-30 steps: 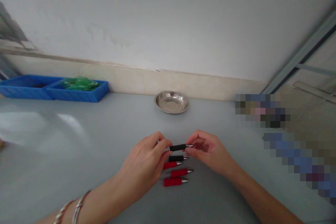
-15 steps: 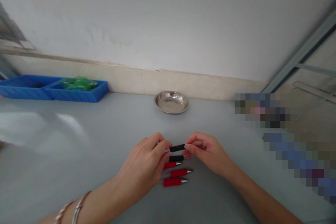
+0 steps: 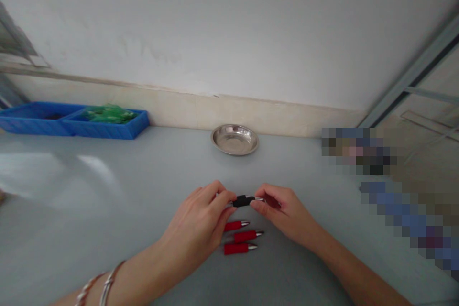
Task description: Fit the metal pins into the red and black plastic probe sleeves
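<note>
My left hand (image 3: 205, 213) pinches the left part of black-gripped pens (image 3: 244, 201) in the middle of the grey table (image 3: 165, 172). At their tip end, the thumb and fingers of my right hand (image 3: 281, 208) close on them. Two silver tips seem to show there, close together. Just below lie three red-gripped pens (image 3: 244, 235), one under another, tips to the right. Their left ends are partly hidden by my left hand or hard to make out.
A shiny round metal dish (image 3: 234, 140) stands near the wall. Blue trays (image 3: 103, 129) sit at the back left, the right one holding green plastic-like material. Blurred-out items (image 3: 358, 150) are at the right edge.
The second black-gripped pen, which lay just above the red ones, is now up beside the first, between my hands. My right hand has shifted slightly; my left hand is nearly unmoved.
</note>
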`<control>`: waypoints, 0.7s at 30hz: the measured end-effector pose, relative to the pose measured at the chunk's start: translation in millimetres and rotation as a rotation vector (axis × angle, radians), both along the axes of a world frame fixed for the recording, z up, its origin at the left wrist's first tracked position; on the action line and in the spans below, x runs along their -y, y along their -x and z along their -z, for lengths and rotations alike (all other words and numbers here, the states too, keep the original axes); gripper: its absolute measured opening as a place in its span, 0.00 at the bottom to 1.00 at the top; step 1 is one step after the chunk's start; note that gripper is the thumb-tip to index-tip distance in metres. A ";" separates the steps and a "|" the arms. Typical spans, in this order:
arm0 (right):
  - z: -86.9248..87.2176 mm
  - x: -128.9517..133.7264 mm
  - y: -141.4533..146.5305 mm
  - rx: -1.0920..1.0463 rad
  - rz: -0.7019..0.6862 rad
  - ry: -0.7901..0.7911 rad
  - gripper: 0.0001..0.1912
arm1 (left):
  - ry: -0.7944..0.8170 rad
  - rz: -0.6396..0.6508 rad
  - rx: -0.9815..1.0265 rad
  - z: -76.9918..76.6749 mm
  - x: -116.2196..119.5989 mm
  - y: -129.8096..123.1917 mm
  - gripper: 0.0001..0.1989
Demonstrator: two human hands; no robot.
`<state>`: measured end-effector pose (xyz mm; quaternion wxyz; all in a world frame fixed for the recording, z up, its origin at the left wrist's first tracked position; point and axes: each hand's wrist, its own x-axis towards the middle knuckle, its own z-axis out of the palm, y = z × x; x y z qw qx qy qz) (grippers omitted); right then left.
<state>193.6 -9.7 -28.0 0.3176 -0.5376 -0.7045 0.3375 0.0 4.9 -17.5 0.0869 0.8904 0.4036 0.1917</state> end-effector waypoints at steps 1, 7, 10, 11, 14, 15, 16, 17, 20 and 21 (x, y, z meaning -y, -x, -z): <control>0.0 0.1 0.0 -0.003 0.002 -0.002 0.14 | -0.007 0.003 0.006 0.0 -0.2 0.0 0.11; -0.2 -0.1 -1.8 -0.042 0.008 -0.063 0.09 | -0.018 0.013 0.027 0.1 -2.2 0.9 0.10; -0.1 -0.4 -2.8 -0.025 0.012 -0.111 0.07 | -0.033 0.012 0.032 0.2 -2.6 1.2 0.10; 0.1 -0.4 -3.0 -0.014 0.012 -0.123 0.07 | -0.036 0.014 0.032 0.1 -2.7 1.1 0.10; 0.6 -0.4 -3.3 0.028 0.008 -0.149 0.09 | -0.032 0.015 0.030 -0.1 -2.3 0.4 0.10; 0.5 -0.4 -3.3 0.044 0.006 -0.159 0.11 | -0.025 0.015 0.029 -0.1 -2.2 0.3 0.10; 0.3 -0.3 -3.3 0.061 0.003 -0.169 0.12 | -0.018 0.015 0.029 -0.1 -2.0 0.2 0.10; 0.1 -0.2 -3.3 0.077 -0.002 -0.181 0.14 | -0.012 0.015 0.028 0.2 -1.9 0.2 0.10; -0.6 0.3 -3.4 0.111 -0.014 -0.203 0.17 | -0.008 0.019 0.026 1.4 -2.3 0.8 0.10; -0.6 0.5 -3.5 0.107 -0.011 -0.199 0.16 | -0.012 0.019 0.025 1.7 -2.7 1.0 0.10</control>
